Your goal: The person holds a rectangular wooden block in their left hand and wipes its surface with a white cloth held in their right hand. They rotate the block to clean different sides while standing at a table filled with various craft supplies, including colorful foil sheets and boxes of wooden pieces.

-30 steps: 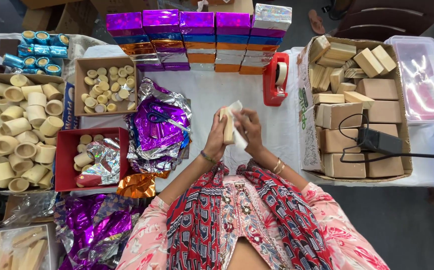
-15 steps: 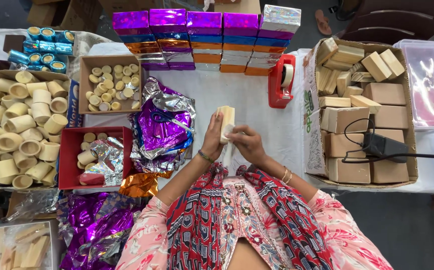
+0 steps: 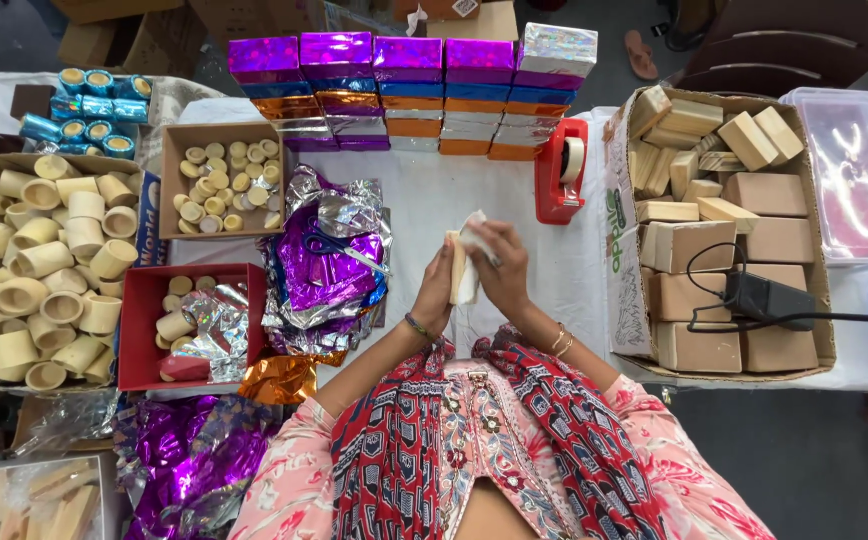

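Two hands meet over the table (image 3: 424, 200): your left hand (image 3: 437, 290) clasps the pale block (image 3: 457, 262). Your right hand (image 3: 499, 265) now presses white wrapping (image 3: 474, 228) onto it, block tilted lower than before.

Red tape dispenser (image 3: 560, 172) at centre; row of foil-wrapped boxes (image 3: 409, 95) at twelve o'clock; cardboard box of tan blocks (image 3: 719, 230) at three o'clock; foil sheets with scissors (image 3: 329, 262) and a red tray (image 3: 194, 325) at nine o'clock.
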